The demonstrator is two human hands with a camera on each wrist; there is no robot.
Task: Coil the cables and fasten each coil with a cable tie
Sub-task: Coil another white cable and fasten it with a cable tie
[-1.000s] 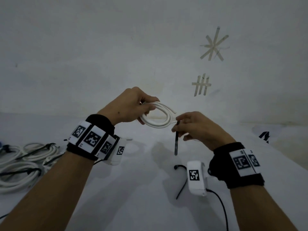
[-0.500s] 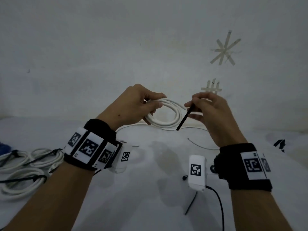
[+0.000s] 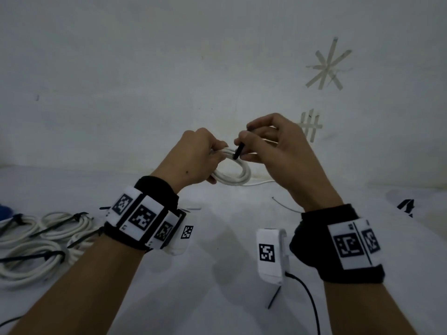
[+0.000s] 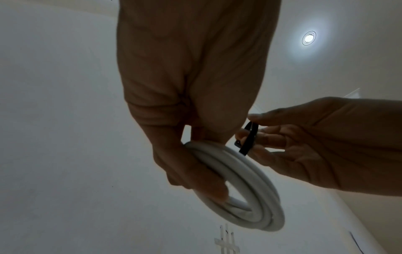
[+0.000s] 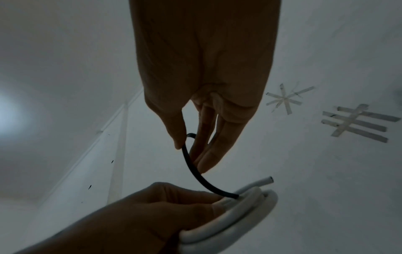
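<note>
My left hand [image 3: 200,160] grips a white coiled cable [image 3: 238,176] in the air above the white surface; the coil [image 4: 243,185] hangs from its fingers. My right hand [image 3: 263,143] pinches a black cable tie [image 3: 238,152] between thumb and fingers just right of the left hand. In the right wrist view the tie [image 5: 195,173] curves down from my right hand [image 5: 191,146], and its tip meets the coil [image 5: 250,206] at my left hand's [image 5: 152,211] fingertips. One cut cable end [image 5: 264,182] sticks out of the coil.
Several white coils tied with black ties [image 3: 36,240] lie at the left on the surface. A loose black tie [image 3: 274,298] lies under the right wrist, and a thin wire [image 3: 285,205] lies near the wall. Tape marks [image 3: 326,66] are on the wall.
My right hand swung the cable tie up from hanging downward and carried it left to the coil. Both hands now sit close together, with the tie's tip at the coil.
</note>
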